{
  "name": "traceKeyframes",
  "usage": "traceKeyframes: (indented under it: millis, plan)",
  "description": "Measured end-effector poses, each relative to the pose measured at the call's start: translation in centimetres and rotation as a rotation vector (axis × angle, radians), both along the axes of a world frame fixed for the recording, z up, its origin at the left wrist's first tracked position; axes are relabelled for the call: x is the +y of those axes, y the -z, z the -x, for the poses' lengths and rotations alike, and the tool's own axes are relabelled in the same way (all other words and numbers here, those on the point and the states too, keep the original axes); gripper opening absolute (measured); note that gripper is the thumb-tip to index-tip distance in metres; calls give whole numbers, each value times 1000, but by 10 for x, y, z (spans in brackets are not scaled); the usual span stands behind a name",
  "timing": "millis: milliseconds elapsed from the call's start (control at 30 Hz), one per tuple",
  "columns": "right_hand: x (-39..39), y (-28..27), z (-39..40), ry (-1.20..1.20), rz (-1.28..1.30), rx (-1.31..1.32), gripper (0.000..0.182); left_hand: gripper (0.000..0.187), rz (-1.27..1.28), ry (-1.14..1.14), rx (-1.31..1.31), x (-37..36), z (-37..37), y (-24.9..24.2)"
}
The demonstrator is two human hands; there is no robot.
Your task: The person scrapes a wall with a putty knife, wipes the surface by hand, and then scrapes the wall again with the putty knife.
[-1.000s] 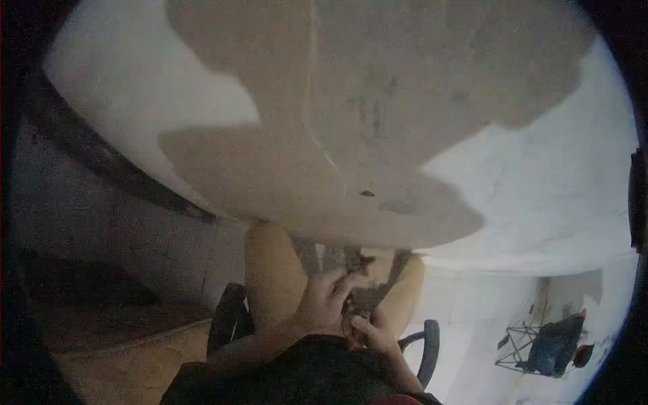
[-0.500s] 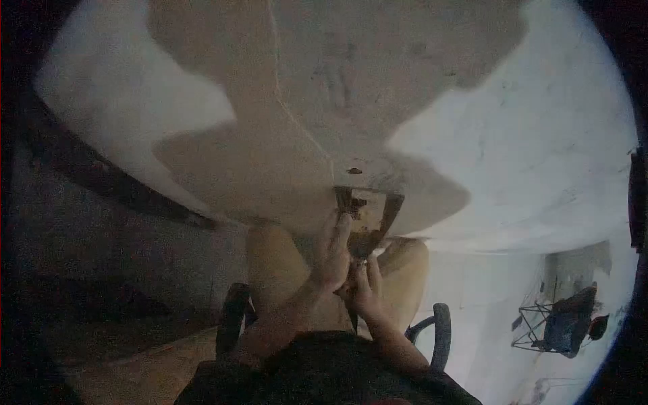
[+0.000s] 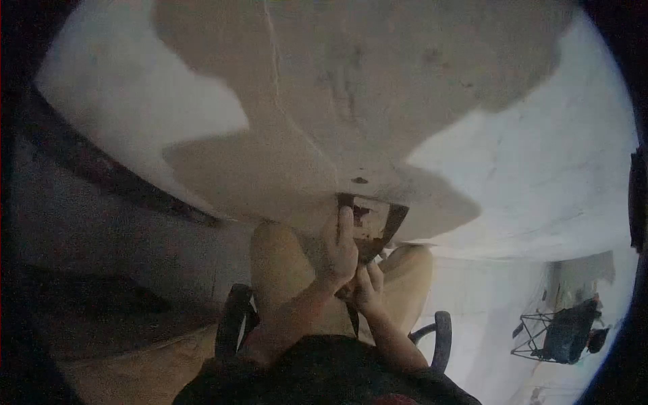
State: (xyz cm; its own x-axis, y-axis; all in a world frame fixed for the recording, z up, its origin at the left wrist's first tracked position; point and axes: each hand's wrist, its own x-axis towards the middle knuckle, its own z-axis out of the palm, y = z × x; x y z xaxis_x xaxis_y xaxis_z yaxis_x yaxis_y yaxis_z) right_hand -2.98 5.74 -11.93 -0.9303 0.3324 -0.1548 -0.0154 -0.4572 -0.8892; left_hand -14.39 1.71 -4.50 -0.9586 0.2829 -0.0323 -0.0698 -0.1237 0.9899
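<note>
A tapered, dark-edged piece (image 3: 398, 219) with a pale, brown-stained middle sits low on the big curved surface, its narrow end pointing toward me. Along its left edge lies my left hand (image 3: 341, 253), fingers stretched out and one fingertip reaching near the upper left corner. My right hand (image 3: 368, 290) is just below the narrow end, fingers bent together and partly covered by the left hand. What the right fingers hold, I cannot tell. Above the piece is a small dark hole or mark (image 3: 360, 180).
The curved white surface (image 3: 506, 162) carries a large grey-beige patch (image 3: 378, 81) and a thin crack-like line. My knees (image 3: 277, 256) flank my hands, between black chair armrests (image 3: 441, 341). A dark chair-like object with thin legs (image 3: 567, 334) stands at right.
The view has shifted slightly, so the surface and piece appear lower and farther right. My left hand still lies along the edge, with a fingertip now showing more clearly near the corner.
</note>
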Motion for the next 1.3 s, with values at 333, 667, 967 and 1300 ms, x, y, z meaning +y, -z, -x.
traceKeyframes:
  millis: [333,667,967,1300]
  plan:
    - [-8,-16,9,82,-248,-68,36,39,166,41,36,-10,5,17]
    - [-10,-15,5,81,-438,-75,26,40,57,84,-63,-15,6,6]
    - [0,45,0,127,-378,-11,35,37,356,46,259,-19,0,28]
    - [11,74,11,137,-965,229,31,37,37,-39,37,-8,2,29]
